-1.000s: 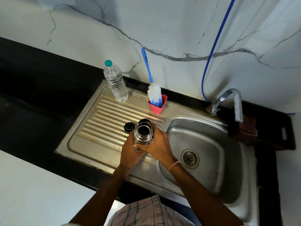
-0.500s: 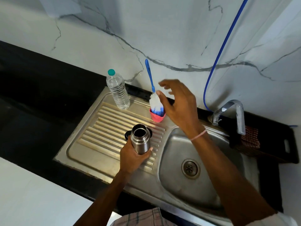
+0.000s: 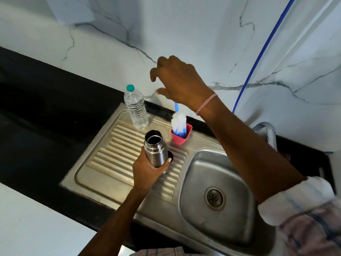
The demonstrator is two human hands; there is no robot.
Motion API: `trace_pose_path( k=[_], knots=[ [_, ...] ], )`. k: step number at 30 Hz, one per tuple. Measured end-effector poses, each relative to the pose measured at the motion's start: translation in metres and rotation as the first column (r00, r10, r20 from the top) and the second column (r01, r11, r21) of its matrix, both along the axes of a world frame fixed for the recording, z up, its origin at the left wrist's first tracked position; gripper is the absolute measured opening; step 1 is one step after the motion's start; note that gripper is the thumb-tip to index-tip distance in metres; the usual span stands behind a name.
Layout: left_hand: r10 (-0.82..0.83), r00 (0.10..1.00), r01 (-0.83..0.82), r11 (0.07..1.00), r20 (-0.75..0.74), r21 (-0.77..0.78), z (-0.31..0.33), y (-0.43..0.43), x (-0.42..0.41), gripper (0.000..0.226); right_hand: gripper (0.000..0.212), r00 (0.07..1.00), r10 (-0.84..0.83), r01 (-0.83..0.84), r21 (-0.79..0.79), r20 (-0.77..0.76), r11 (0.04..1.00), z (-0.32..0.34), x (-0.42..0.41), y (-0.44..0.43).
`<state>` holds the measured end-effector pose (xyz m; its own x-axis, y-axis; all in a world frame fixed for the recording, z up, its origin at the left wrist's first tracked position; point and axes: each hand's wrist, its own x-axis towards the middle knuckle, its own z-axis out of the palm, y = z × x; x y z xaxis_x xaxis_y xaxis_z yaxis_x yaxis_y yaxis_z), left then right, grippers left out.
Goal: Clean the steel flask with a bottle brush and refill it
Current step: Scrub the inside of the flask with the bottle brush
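— Over the drainboard, how does the steel flask sit?
— Upright, open mouth upward, fingers of the left hand wrapped round its base. Behind it the bottle brush stands bristles-down in a pink cup, its handle rising under the right hand, whose fingers are spread apart.

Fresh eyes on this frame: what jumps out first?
The uncapped stainless steel flask, gripped mouth-up by the left hand over the ribbed steel drainboard. Behind it, the right hand hovers with fingers spread above the blue-handled white bottle brush, which stands in a small pink cup.
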<state>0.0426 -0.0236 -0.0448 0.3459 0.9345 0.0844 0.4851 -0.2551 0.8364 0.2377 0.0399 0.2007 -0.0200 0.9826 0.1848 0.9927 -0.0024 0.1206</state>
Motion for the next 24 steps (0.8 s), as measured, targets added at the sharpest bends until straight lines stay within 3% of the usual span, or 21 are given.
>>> trace_pose_path(
  k=[4, 7, 14, 24],
  knots=[
    [0.0, 1.0, 0.0, 1.0, 0.009, -0.007, 0.001, 0.0, -0.001, 0.097, 0.037, 0.991, -0.13, 0.136, -0.196, 0.041, 0.971, -0.003, 0.003, 0.017],
    [0.001, 1.0, -0.001, 1.0, 0.011, -0.003, 0.002, -0.001, -0.003, 0.098, 0.03, 0.987, -0.161, 0.154, -0.231, -0.015, 0.961, -0.008, 0.013, 0.024],
    [0.009, 1.0, -0.009, 1.0, 0.025, -0.019, 0.005, -0.001, -0.005, 0.098, 0.034, 0.906, -0.269, 0.229, -0.156, -0.326, 0.961, -0.016, 0.055, 0.007],
    [-0.011, 1.0, 0.011, 1.0, 0.027, -0.025, 0.003, -0.003, -0.004, 0.095, 0.042, 0.842, -0.285, 0.312, -0.018, -0.458, 0.95, 0.024, 0.087, -0.038]
  ],
)
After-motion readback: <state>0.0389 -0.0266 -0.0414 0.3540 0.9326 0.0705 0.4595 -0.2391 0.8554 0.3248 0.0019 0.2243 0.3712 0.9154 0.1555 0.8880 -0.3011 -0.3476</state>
